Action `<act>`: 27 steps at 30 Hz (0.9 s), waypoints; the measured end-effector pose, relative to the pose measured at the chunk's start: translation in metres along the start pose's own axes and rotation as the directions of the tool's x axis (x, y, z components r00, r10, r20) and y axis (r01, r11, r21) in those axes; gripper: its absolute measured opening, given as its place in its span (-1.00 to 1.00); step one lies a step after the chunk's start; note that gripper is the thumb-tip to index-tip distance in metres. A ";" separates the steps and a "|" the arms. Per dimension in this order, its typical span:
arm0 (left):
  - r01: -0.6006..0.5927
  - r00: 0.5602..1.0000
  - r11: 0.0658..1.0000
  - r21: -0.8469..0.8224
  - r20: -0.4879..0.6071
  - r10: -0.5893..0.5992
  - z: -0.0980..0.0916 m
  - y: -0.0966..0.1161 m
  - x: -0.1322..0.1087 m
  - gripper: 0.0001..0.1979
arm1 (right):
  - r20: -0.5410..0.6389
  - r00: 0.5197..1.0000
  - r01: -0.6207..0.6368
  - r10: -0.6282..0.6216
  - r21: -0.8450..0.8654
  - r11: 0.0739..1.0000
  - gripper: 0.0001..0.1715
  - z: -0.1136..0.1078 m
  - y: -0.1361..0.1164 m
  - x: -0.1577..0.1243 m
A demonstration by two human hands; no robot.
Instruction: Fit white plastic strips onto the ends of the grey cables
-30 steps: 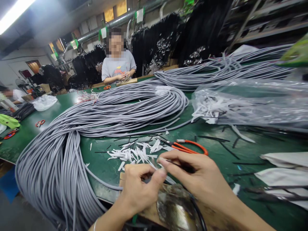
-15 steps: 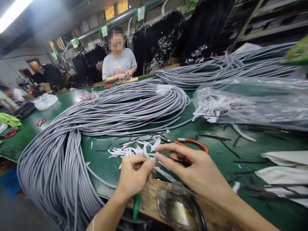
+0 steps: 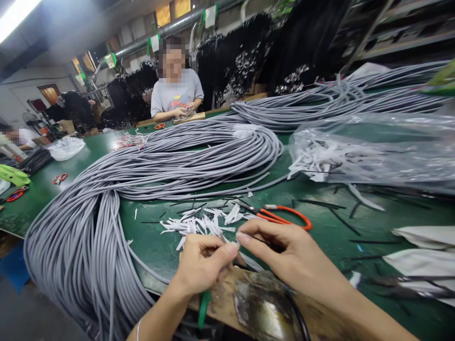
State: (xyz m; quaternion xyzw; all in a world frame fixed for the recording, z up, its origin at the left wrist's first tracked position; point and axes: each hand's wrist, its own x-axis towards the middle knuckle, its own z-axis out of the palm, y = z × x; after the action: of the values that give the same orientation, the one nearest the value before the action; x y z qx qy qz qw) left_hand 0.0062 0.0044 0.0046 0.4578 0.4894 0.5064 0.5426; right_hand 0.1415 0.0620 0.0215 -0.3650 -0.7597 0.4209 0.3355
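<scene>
My left hand (image 3: 204, 265) is closed in a pinch above the wooden board's edge. A single grey cable (image 3: 151, 270) runs from the big bundle to behind my left wrist, and its end appears to lie in those fingers. Close against it, my right hand (image 3: 284, 246) pinches with thumb and forefinger at the left thumb tip; a small pale bit shows there, too small to name. Just beyond both hands lie white paper-like strips (image 3: 199, 222) and orange-handled scissors (image 3: 284, 215). Below them a dark, shiny, crusted block (image 3: 263, 303) sits on the wooden board (image 3: 227, 303).
A large bundle of grey cables (image 3: 170, 166) loops across the green table (image 3: 348, 213) and hangs over its front edge. At right lie a clear plastic bag (image 3: 377, 151), white gloves (image 3: 419, 260) and pliers (image 3: 394, 282). A co-worker (image 3: 177, 94) sits across the table.
My hands have shifted slightly right and down, the left thumb now lower beside the right fingertips. More of the scissors shows. The view has moved a little.
</scene>
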 end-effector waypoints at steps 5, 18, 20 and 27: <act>-0.008 0.999 1.000 0.024 0.035 0.008 -0.002 0.000 0.000 -0.46 | 0.042 0.999 0.016 -0.017 0.012 1.000 -0.70 0.000 0.001 -0.001; -0.054 0.998 0.984 0.171 0.026 0.050 -0.002 -0.009 0.001 -0.34 | -0.013 0.997 0.072 -0.072 -0.021 0.997 -0.54 0.002 0.000 -0.002; -0.051 0.999 0.985 0.163 0.000 0.052 -0.002 -0.009 0.001 -0.37 | -0.027 0.997 0.072 -0.073 -0.026 0.997 -0.52 0.002 0.001 -0.001; -0.126 0.975 0.945 0.302 -0.141 0.175 0.002 -0.005 0.000 -0.66 | -0.088 0.991 0.103 -0.105 -0.030 0.994 -0.52 0.002 0.002 0.000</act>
State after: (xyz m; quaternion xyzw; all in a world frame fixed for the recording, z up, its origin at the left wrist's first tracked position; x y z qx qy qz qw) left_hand 0.0088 0.0045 -0.0005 0.5251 0.5654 0.5052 0.3865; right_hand 0.1407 0.0618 0.0189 -0.3474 -0.7672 0.3764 0.3860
